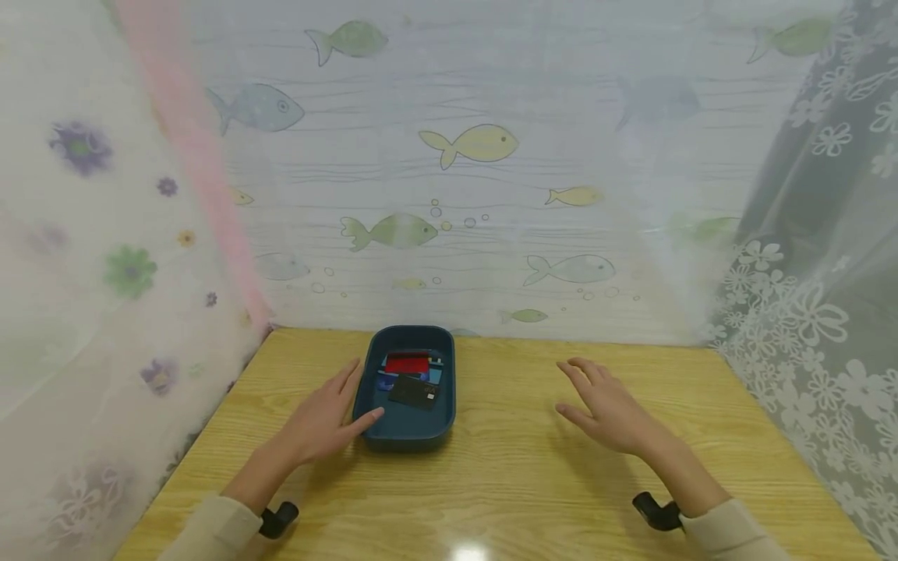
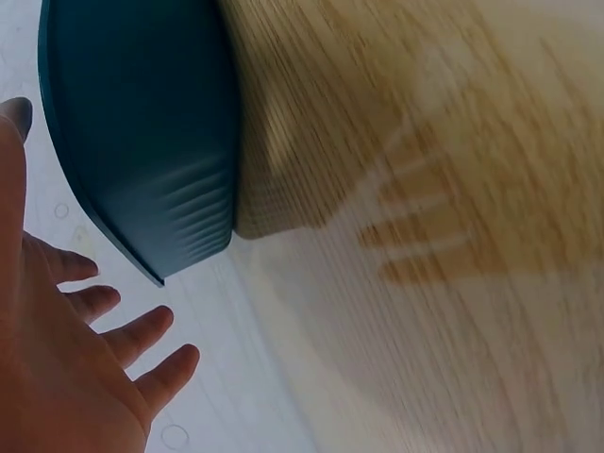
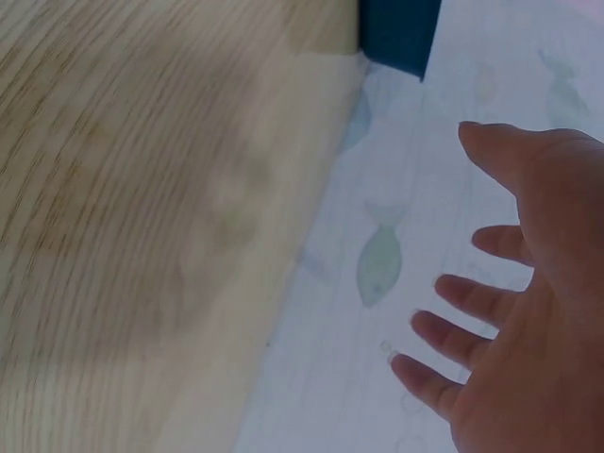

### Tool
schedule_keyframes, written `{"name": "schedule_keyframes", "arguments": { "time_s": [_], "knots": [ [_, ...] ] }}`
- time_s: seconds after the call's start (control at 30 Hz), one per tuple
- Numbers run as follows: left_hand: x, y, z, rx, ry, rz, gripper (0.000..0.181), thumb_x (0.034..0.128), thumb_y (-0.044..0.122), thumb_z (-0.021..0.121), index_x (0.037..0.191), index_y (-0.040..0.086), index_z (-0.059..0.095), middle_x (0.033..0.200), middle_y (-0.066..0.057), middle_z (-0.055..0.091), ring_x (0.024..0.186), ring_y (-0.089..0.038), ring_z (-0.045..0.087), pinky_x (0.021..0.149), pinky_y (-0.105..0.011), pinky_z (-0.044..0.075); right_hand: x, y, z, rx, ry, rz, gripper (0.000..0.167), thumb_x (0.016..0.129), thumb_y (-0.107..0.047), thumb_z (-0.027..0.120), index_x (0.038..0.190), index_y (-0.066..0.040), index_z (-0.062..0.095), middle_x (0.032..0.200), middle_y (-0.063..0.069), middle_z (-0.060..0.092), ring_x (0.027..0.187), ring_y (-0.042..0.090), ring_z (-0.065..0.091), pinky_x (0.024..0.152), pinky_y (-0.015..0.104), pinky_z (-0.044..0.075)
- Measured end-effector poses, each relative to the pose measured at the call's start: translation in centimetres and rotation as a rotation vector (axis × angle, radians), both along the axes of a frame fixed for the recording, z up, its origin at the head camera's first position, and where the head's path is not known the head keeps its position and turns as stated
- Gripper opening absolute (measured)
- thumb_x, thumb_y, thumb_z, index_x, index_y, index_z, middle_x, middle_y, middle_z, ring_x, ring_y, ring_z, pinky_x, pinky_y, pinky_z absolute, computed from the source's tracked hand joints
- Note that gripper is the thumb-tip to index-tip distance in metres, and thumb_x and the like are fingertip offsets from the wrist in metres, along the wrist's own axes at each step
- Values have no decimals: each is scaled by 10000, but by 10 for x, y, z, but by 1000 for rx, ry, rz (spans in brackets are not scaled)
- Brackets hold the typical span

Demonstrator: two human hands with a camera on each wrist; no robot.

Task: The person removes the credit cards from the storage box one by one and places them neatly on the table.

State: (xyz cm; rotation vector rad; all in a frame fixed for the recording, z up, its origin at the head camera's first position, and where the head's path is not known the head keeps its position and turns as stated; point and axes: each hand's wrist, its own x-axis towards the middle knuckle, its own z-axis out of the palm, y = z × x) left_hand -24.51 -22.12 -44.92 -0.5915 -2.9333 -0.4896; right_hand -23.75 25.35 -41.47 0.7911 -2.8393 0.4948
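Observation:
A dark blue plastic bin (image 1: 410, 428) stands on the wooden table, left of centre. Inside it lie several flat cards, among them a red card (image 1: 407, 364) and a black card (image 1: 414, 392) with a small white patch. My left hand (image 1: 316, 423) hovers at the bin's left side, fingers spread, its thumb over the near left rim in the head view. In the left wrist view a gap shows between the fingertips and the bin wall (image 2: 142, 123). My right hand (image 1: 613, 413) is held above the table to the right, fingers loosely extended, holding nothing.
The wood-grain table (image 1: 519, 467) reaches back to a curtain (image 1: 484, 93) printed with fish. Flowered fabric (image 1: 105, 312) hangs along the left, and sheer lace (image 1: 807, 327) along the right. A black wrist mount (image 1: 657, 512) sits below the right hand.

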Motion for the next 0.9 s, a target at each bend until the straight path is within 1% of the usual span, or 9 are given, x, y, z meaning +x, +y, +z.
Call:
{"name": "schedule_keyframes", "arguments": {
  "time_s": [0.13,0.27,0.33,0.5,0.7,0.9],
  "knots": [
    [3,2,1,3,-12,6,1034,952,755,469,1640,38,183,1689,-171,198,1472,-438,347,1112,-637,355,0,-10,-1,-16,2,22,701,1022,-322,655,1573,-17,348,1544,264,388,1399,486,379,1067,681,359],
    [4,5,-1,-7,-21,5,1065,934,788,454,1640,39,183,1699,-154,172,1485,-421,333,1116,-634,353,-1,-20,-1,-26,16,43,694,1022,-325,653,1569,-15,358,1537,260,402,1389,490,398,1061,677,370],
    [4,7,-2,-10,-31,9,1081,924,804,446,1641,40,180,1702,-151,160,1493,-415,321,1119,-634,350,-2,-25,-1,-30,9,52,688,1024,-319,651,1569,-14,360,1539,252,401,1394,488,395,1068,677,362],
    [6,11,-4,-8,-41,25,1120,902,829,447,1636,25,185,1706,-151,139,1492,-423,317,1111,-653,346,-4,-39,0,-38,-15,82,686,1030,-321,642,1574,-17,356,1554,240,391,1421,475,373,1084,673,347],
    [6,16,-4,-16,-39,45,1153,880,858,439,1632,18,196,1713,-137,116,1487,-417,330,1102,-655,356,-9,-56,-1,-52,-39,111,700,1040,-362,618,1592,-39,335,1584,220,363,1448,462,347,1107,665,327],
    [6,18,-3,-19,-70,52,1168,875,862,443,1627,2,199,1714,-145,100,1495,-417,314,1111,-656,342,-12,-72,0,-64,-93,127,707,1050,-392,590,1609,-65,307,1608,197,332,1473,435,323,1129,639,320]
  ]
}}
